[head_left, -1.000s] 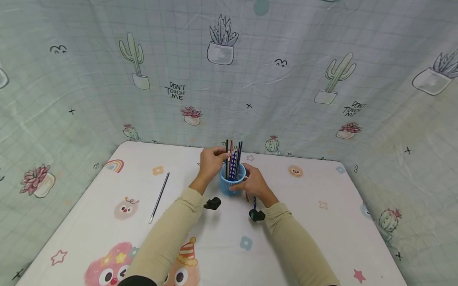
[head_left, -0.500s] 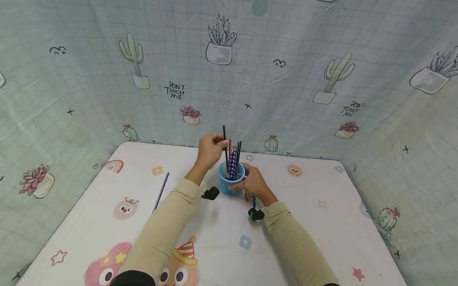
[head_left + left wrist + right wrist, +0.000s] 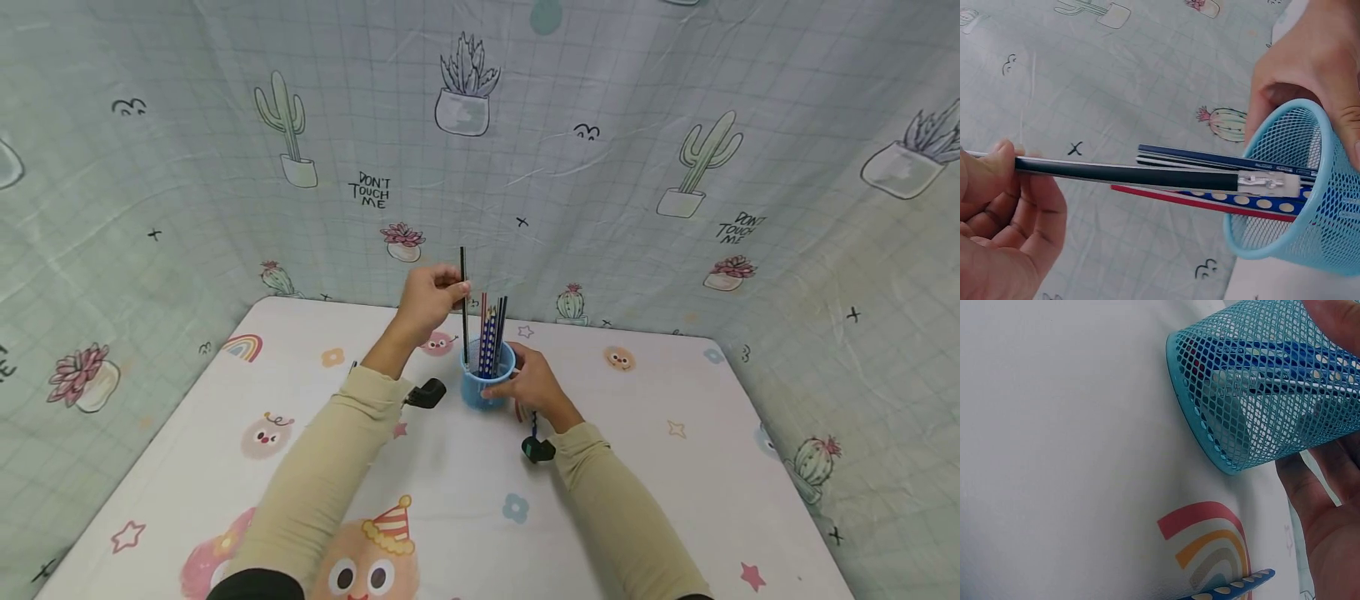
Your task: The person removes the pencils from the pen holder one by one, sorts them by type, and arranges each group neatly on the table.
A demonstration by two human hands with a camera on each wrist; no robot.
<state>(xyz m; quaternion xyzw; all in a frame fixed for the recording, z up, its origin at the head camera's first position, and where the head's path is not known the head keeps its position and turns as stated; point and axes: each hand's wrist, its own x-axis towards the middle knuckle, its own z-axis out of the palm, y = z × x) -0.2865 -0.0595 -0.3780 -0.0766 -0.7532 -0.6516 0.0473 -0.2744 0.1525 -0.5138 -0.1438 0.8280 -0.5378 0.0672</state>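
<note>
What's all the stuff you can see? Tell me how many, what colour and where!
Cloth: one, grey-green with cactus prints, behind the table
Table: one, white with cartoon prints
Mesh cup: one, light blue, middle
Held pencil: one, black with silvery end, at the cup's mouth
Pencils in the cup: several, too bunched to count, red, dark, dotted blue
Loose pencil: one, dotted blue, on the table
Dark tip: one, beside the left sleeve
Wrist cameras: two, black, near the wrists
Left hand: one, pinching the held pencil
Right hand: one, gripping the cup
Sleeves: two, tan
</note>
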